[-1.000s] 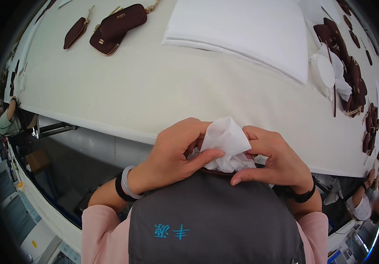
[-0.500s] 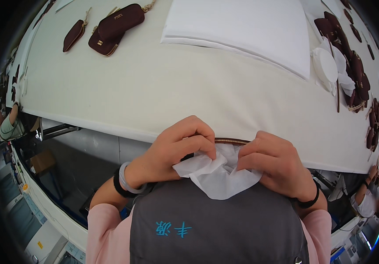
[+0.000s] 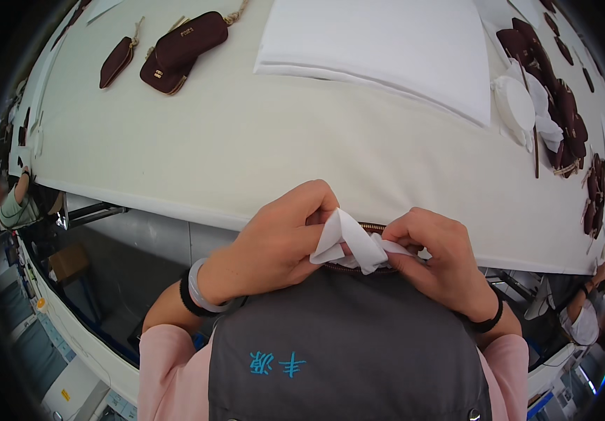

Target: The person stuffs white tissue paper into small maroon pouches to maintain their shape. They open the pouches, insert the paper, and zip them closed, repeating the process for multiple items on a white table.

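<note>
White tissue paper (image 3: pixel 367 251) is bunched in the mouth of a small zippered pouch, held against my apron at the table's front edge. Brass-coloured zipper teeth (image 3: pixel 373 228) show along its far rim, and a dark near rim curves beneath the paper. My left hand (image 3: pixel 274 242) has its fingers closed on the left part of the paper, where a folded strip stands up. On the other side, my right hand (image 3: pixel 443 258) pinches a twisted end of the same paper. Most of the pouch is hidden behind my hands and the paper.
Dark maroon pouches (image 3: pixel 190 42) with cord pulls lie at the table's far left. A stack of white sheets (image 3: pixel 380 56) sits at the far middle. To the right are more maroon pouches (image 3: pixel 568 116) and crumpled white paper (image 3: pixel 515 102). Other people work at both sides.
The tissue paper, which hung loose over the near rim, is now lifted, folded and gathered over the opening. The near zipper edge has come into sight. My left hand has turned inward.
</note>
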{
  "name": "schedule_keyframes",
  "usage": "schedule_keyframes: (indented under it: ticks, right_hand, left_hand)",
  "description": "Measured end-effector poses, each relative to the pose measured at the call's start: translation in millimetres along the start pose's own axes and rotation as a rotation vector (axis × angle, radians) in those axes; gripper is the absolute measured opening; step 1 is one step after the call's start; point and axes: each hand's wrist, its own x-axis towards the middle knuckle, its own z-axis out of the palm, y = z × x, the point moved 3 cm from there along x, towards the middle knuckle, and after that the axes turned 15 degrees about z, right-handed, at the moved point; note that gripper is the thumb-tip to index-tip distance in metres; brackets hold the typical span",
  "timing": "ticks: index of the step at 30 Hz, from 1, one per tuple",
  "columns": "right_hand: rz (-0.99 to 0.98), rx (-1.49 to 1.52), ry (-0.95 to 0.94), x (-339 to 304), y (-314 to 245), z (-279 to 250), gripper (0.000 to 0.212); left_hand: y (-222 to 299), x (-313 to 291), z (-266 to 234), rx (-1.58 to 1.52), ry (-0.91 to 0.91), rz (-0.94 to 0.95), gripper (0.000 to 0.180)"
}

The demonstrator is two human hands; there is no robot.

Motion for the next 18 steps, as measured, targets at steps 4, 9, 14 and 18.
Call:
schedule_keyframes:
  ticks: [4, 9, 14, 18]
  right_hand:
    - [-0.050, -0.054, 0.128, 6, -2, 5, 0.023]
    - [-0.102, -0.208, 0.130, 12, 2, 2, 0.026]
    - [-0.034, -0.269, 0.122, 16, 4, -1, 0.027]
    - [0.189, 0.018, -0.031, 15, 13, -14, 0.031]
  left_hand:
    - [0, 9, 3, 0.082, -0.001, -0.115, 0.026]
    - [2, 6, 9, -0.061, 0.232, -0.253, 0.031]
    - [-7, -3, 12, 0.082, 0.126, 0.071, 0.044]
    - [1, -2, 8, 0.077, 0.023, -0.022, 0.040]
